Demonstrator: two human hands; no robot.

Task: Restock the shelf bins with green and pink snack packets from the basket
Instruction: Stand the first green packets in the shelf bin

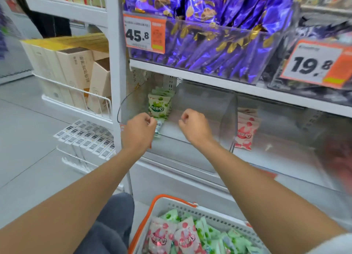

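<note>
Left hand point(139, 130) pinches a single green packet point(159, 127) by its edge at the front lip of the left bin point(225, 118), just below the green row point(159, 105) already standing at the bin's back left. The right hand point(194, 127) hangs beside it over the same bin, clenched, with nothing visible in it. That row looks like five or so packets, though those behind the front one overlap too much for a sure count, and most of the bin floor is bare. Past the clear divider, the right bin point(285, 131) holds a small pink stack point(246, 128), about four or five, against its left wall. Down by the knees, the basket point(172, 201) shows two pink basket packets point(162, 238) face up and at least five green basket packets point(207, 234), with more likely hidden underneath. Judging by this, the restocking is at an early stage: both bins are mostly unfilled and the basket is well loaded.
</note>
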